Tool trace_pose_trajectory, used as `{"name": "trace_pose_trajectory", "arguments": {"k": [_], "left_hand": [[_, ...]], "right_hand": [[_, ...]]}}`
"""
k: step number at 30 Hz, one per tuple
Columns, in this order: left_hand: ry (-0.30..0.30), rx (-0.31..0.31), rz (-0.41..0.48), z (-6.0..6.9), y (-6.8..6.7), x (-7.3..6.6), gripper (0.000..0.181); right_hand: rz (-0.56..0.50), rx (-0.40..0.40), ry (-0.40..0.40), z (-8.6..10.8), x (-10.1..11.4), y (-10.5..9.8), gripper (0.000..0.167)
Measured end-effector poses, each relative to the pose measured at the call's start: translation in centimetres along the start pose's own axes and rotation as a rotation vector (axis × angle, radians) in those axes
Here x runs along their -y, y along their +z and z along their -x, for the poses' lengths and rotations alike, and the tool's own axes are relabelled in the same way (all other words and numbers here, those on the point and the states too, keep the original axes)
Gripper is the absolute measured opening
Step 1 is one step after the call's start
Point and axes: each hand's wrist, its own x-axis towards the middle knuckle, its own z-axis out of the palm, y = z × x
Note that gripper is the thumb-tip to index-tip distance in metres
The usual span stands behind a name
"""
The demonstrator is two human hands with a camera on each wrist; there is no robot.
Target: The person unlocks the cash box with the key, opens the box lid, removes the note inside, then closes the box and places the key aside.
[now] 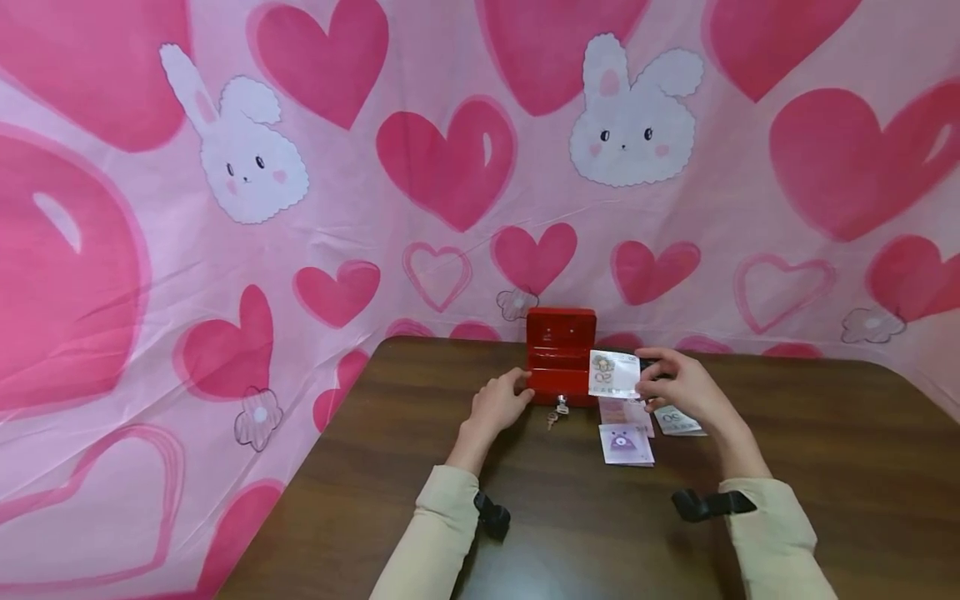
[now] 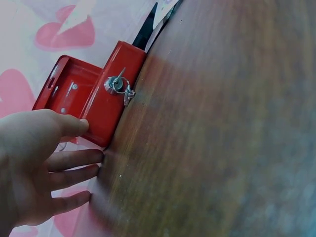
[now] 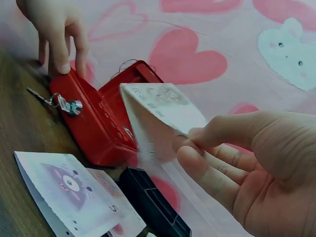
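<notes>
A red cash box (image 1: 558, 383) stands at the table's back edge with its lid (image 1: 561, 329) raised. Keys (image 2: 127, 91) hang from the lock on its front. My left hand (image 1: 498, 407) touches the box's left front corner, thumb on the top rim and the other fingers extended beside it. My right hand (image 1: 678, 387) pinches a folded banknote (image 1: 613, 373) between thumb and fingers, in front of the box's right side. Below it on the table lie a purple folded banknote (image 1: 627, 444), a reddish one (image 1: 637, 414) partly covered, and a greenish one (image 1: 678, 421).
A black compartment tray (image 3: 155, 202) lies right of the box, mostly hidden by my right hand in the head view. A pink cloth with hearts and rabbits (image 1: 442, 167) hangs right behind the brown wooden table (image 1: 585, 533).
</notes>
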Motion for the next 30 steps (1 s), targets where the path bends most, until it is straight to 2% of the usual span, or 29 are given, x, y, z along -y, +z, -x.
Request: {"name": "trace_pose_trajectory", "arguments": {"k": [20,25,30], "left_hand": [[-0.004,0.030,0.013,-0.2,-0.3,-0.2,0.038],[0.005,0.025,0.016,-0.2,-0.1,-0.2,0.039],[0.006,0.016,0.005,-0.3,-0.1,-0.2,0.038]], "right_hand": [[0.074,0.054,0.037,1.5,-0.8,-3.5,0.061],[0.108,0.112,0.068,1.9,-1.3,-4.7,0.060],[0.090,0.205,0.119,2.6,-1.8,-5.8,0.061]]}}
